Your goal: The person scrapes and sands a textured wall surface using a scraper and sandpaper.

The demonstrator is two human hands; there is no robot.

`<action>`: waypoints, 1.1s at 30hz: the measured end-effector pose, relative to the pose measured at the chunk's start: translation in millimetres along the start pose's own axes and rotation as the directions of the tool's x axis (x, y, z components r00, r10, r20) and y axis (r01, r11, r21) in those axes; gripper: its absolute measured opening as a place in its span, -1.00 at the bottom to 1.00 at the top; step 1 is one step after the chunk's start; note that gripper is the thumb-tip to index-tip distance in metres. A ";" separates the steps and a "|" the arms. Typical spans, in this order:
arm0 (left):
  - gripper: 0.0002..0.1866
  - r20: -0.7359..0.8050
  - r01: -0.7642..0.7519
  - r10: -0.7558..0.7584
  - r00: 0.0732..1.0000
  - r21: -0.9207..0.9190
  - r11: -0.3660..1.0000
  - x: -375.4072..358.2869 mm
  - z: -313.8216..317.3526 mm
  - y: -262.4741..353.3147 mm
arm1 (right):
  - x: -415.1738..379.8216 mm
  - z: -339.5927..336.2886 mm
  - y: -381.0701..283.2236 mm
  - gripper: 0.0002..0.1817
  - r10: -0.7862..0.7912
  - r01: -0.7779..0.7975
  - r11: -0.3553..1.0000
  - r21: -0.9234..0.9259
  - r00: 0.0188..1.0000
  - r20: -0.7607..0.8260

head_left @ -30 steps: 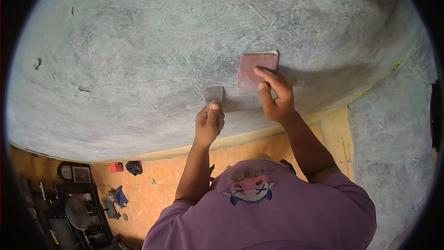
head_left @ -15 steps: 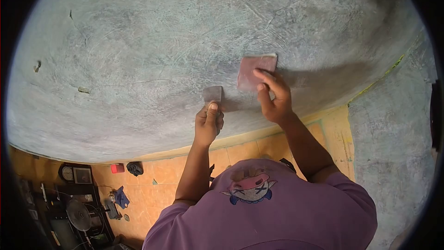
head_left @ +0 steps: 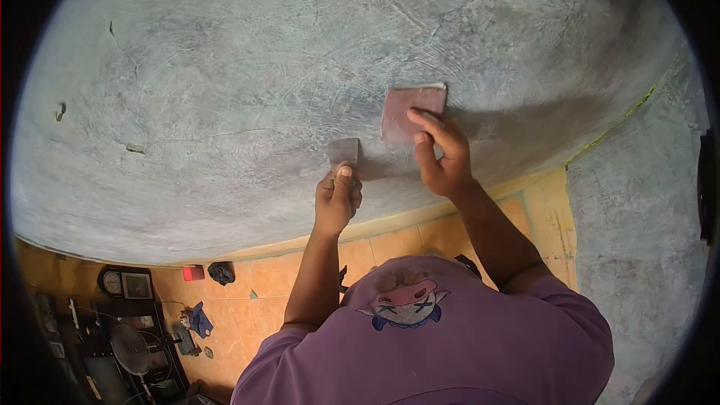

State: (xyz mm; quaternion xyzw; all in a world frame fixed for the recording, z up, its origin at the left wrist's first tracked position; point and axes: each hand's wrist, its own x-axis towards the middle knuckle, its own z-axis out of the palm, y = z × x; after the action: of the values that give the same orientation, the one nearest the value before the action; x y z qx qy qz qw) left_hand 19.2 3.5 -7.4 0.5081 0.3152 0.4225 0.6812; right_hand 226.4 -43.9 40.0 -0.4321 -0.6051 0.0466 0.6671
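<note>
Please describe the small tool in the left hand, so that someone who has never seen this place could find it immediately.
Start from the big grey-green scuffed wall filling most of the view. Near its middle two hands press things against it; the left hand holds a small scraper, its flat blade against the wall. It is grey and narrow, unlike the larger reddish-brown sanding sheet under the right hand beside it.

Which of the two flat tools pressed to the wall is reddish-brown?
The sanding sheet under the right hand. The scraper blade gripped by the left hand is grey, smaller and lower.
</note>
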 end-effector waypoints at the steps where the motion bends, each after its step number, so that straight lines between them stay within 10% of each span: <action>1: -0.61 -0.007 0.016 -0.016 1.000 0.010 1.000 -0.8 0.3 1.6 | -9.6 2.4 4.4 -0.63 0.025 -0.025 1.000 -0.002 0.999 0.044; 33: -0.58 -0.009 -0.005 0.006 1.000 0.125 0.992 0.0 -4.2 1.4 | -33.3 6.2 12.7 -0.64 0.169 -0.176 0.983 0.050 0.978 0.126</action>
State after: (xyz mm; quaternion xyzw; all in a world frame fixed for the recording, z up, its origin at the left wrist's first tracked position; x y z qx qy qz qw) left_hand 15.3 5.5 -7.3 0.5484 0.3429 0.4063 0.6454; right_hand 218.3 -52.2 5.7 -0.4588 -0.6029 0.1490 0.6355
